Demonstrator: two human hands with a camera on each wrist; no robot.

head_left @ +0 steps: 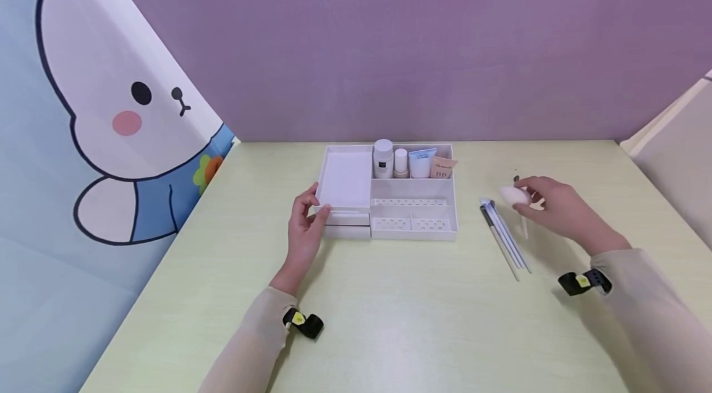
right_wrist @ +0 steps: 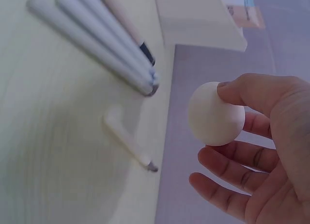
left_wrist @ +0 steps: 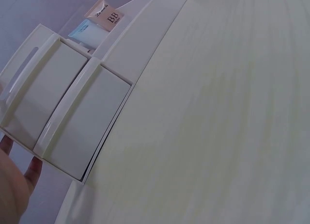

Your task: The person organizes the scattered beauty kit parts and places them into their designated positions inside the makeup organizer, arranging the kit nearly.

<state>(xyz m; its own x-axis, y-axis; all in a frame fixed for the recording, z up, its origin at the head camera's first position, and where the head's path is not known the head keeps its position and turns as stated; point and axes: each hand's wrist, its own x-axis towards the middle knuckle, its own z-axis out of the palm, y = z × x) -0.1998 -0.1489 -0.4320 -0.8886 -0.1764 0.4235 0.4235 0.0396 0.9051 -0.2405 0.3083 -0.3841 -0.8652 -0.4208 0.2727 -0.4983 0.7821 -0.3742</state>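
My right hand [head_left: 559, 207] pinches a white egg-shaped makeup sponge [right_wrist: 215, 115] between thumb and fingers, above the table. Beneath it lies a slim pale stick with a dark tip [right_wrist: 128, 141], partly hidden by the hand in the head view. Just left of that hand, several makeup brushes [head_left: 505, 238] lie side by side. My left hand [head_left: 306, 223] holds the front left corner of a white desktop organizer [head_left: 414, 235], thumb at the front and fingers along the side. Two drawers [left_wrist: 72, 122] in its left part are closed.
In the organizer's back compartment stand a white-capped bottle [head_left: 383, 159], a smaller bottle [head_left: 401, 161], a blue-and-white tube [head_left: 421, 164] and a pinkish BB tube [head_left: 442, 167]. A purple cloth [head_left: 417, 47] rises behind the table [head_left: 389, 319].
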